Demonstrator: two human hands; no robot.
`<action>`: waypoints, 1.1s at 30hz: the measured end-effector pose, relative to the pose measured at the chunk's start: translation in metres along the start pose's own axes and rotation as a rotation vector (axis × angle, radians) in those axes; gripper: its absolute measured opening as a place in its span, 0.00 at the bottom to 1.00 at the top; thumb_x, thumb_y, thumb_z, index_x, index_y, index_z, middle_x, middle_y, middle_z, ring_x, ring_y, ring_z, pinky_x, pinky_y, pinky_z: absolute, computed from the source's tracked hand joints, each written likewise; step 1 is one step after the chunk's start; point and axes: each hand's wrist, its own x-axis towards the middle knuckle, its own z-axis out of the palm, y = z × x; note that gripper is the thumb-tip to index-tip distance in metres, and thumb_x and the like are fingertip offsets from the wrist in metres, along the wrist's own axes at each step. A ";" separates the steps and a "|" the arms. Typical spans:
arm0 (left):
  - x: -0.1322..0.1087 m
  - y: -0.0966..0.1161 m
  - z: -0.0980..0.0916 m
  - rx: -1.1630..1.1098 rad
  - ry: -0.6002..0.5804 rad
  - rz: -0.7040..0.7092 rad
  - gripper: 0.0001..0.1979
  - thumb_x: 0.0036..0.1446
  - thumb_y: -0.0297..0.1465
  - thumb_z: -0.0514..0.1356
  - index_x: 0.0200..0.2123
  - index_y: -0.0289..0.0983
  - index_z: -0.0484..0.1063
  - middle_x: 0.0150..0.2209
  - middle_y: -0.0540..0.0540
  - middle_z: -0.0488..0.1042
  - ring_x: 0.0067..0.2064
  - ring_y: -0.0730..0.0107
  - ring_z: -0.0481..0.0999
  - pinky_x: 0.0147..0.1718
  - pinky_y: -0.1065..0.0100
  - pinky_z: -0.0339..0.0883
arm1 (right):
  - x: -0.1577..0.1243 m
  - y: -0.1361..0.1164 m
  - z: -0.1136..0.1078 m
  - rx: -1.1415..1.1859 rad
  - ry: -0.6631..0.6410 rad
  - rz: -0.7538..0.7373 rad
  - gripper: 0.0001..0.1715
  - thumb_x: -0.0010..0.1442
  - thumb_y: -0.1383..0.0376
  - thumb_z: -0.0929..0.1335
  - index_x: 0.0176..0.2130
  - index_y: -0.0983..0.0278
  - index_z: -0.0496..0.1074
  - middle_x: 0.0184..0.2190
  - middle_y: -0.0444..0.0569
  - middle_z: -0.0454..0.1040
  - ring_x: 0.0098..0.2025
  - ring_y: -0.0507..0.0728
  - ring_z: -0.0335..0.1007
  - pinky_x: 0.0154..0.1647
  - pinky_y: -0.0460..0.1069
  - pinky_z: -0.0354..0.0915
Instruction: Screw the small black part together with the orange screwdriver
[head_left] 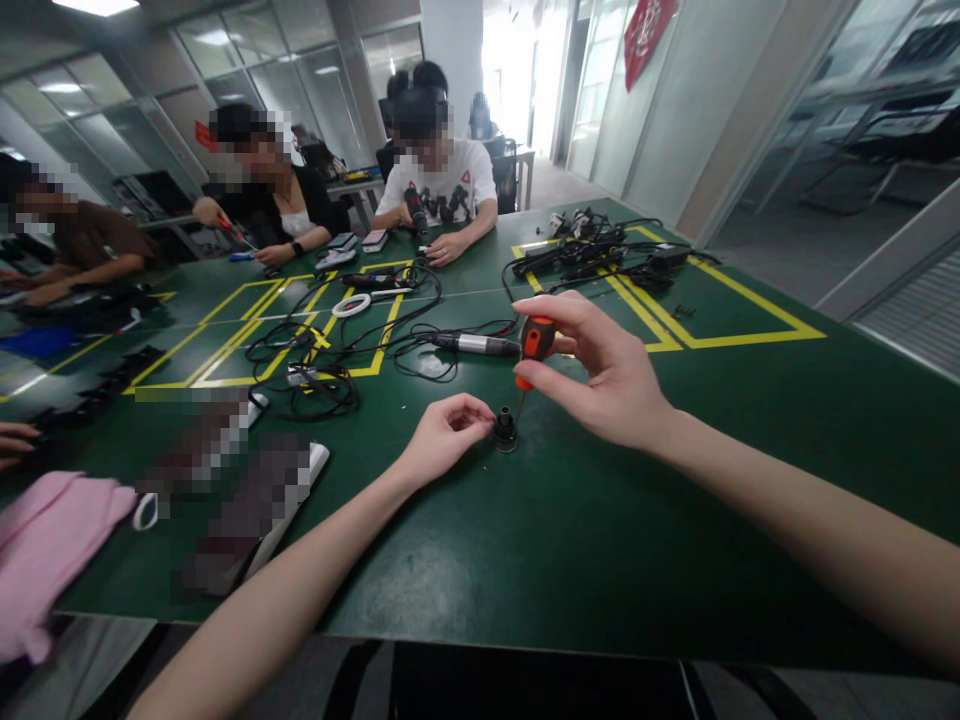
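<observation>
My right hand (600, 375) is closed around an orange-and-black screwdriver (534, 345), held upright with its tip down on a small black round part (505, 430) on the green table (525, 540). My left hand (446, 432) pinches that small part from its left side, steadying it on the table top.
Tangled black cables (322, 360), a silver pen-like tool (476, 344) and a white ring (356, 304) lie beyond my hands inside yellow tape lines. More black cables (600, 255) sit at the far right. Pink cloth (45, 545) lies at the left. Three people sit along the far side.
</observation>
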 end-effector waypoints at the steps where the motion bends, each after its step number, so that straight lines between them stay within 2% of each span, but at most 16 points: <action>1: 0.000 0.000 0.000 0.011 0.000 0.001 0.06 0.51 0.30 0.69 0.32 0.35 0.78 0.32 0.48 0.81 0.33 0.72 0.77 0.38 0.70 0.69 | 0.000 0.000 0.000 -0.011 0.003 0.001 0.24 0.64 0.67 0.74 0.58 0.54 0.74 0.49 0.48 0.77 0.47 0.56 0.77 0.41 0.50 0.78; 5: -0.001 0.000 0.000 0.109 -0.018 0.024 0.05 0.55 0.30 0.66 0.33 0.34 0.78 0.31 0.47 0.80 0.32 0.71 0.76 0.36 0.70 0.69 | 0.000 -0.001 0.000 -0.006 -0.017 0.036 0.28 0.66 0.69 0.70 0.63 0.56 0.70 0.50 0.49 0.78 0.46 0.56 0.78 0.43 0.51 0.78; 9: -0.004 0.005 -0.008 0.433 -0.040 0.150 0.05 0.52 0.26 0.64 0.32 0.36 0.80 0.28 0.50 0.76 0.30 0.73 0.71 0.33 0.71 0.65 | -0.001 0.000 -0.001 0.038 -0.041 0.038 0.28 0.67 0.71 0.68 0.63 0.57 0.68 0.48 0.48 0.78 0.43 0.54 0.79 0.44 0.51 0.78; 11: -0.004 0.007 -0.012 0.513 -0.102 0.178 0.06 0.52 0.24 0.63 0.31 0.36 0.81 0.27 0.51 0.75 0.29 0.73 0.69 0.32 0.71 0.63 | -0.001 0.001 -0.001 0.039 -0.041 0.038 0.27 0.66 0.71 0.68 0.62 0.57 0.69 0.48 0.48 0.79 0.42 0.54 0.79 0.43 0.51 0.77; 14: -0.005 0.009 -0.015 0.520 -0.172 0.181 0.06 0.53 0.24 0.62 0.31 0.36 0.81 0.27 0.51 0.75 0.28 0.74 0.68 0.31 0.71 0.63 | -0.001 0.002 -0.001 0.029 -0.029 0.050 0.26 0.66 0.69 0.70 0.62 0.57 0.69 0.48 0.49 0.79 0.44 0.55 0.79 0.44 0.52 0.77; 17: -0.005 0.010 -0.015 0.510 -0.183 0.171 0.06 0.53 0.24 0.63 0.31 0.36 0.81 0.27 0.51 0.76 0.29 0.73 0.69 0.32 0.71 0.64 | 0.000 0.002 0.000 0.018 0.004 0.030 0.23 0.66 0.65 0.73 0.60 0.56 0.73 0.49 0.49 0.77 0.46 0.56 0.77 0.43 0.51 0.77; 20: -0.005 0.010 -0.014 0.499 -0.195 0.161 0.05 0.53 0.25 0.63 0.30 0.36 0.80 0.27 0.51 0.76 0.29 0.73 0.69 0.33 0.71 0.65 | 0.001 0.002 0.000 0.002 0.042 0.009 0.21 0.65 0.65 0.74 0.57 0.55 0.76 0.46 0.49 0.75 0.45 0.55 0.74 0.40 0.49 0.76; 22: -0.005 0.011 -0.014 0.488 -0.203 0.154 0.04 0.53 0.25 0.64 0.30 0.36 0.80 0.27 0.51 0.76 0.29 0.73 0.69 0.34 0.71 0.65 | 0.002 0.002 -0.001 0.005 0.049 0.027 0.24 0.65 0.66 0.74 0.59 0.54 0.75 0.45 0.48 0.75 0.44 0.55 0.74 0.40 0.49 0.76; 26: -0.006 0.011 -0.013 0.456 -0.221 0.146 0.02 0.53 0.26 0.65 0.30 0.36 0.79 0.27 0.51 0.76 0.29 0.73 0.69 0.34 0.71 0.65 | 0.001 0.002 -0.001 0.074 0.019 0.050 0.32 0.66 0.69 0.71 0.66 0.54 0.68 0.47 0.48 0.78 0.45 0.55 0.78 0.42 0.51 0.78; 30: -0.006 0.012 -0.012 0.451 -0.215 0.137 0.02 0.54 0.27 0.65 0.30 0.36 0.79 0.27 0.51 0.75 0.29 0.73 0.69 0.33 0.71 0.65 | 0.000 0.002 -0.001 0.099 -0.023 0.049 0.22 0.68 0.67 0.69 0.60 0.57 0.71 0.47 0.49 0.80 0.40 0.54 0.79 0.42 0.52 0.78; 33: -0.005 0.012 -0.012 0.451 -0.221 0.138 0.02 0.54 0.28 0.66 0.30 0.36 0.78 0.27 0.51 0.75 0.29 0.73 0.69 0.33 0.71 0.65 | 0.001 0.000 -0.001 0.042 0.007 0.022 0.19 0.66 0.63 0.72 0.56 0.57 0.75 0.46 0.48 0.77 0.43 0.55 0.77 0.39 0.50 0.76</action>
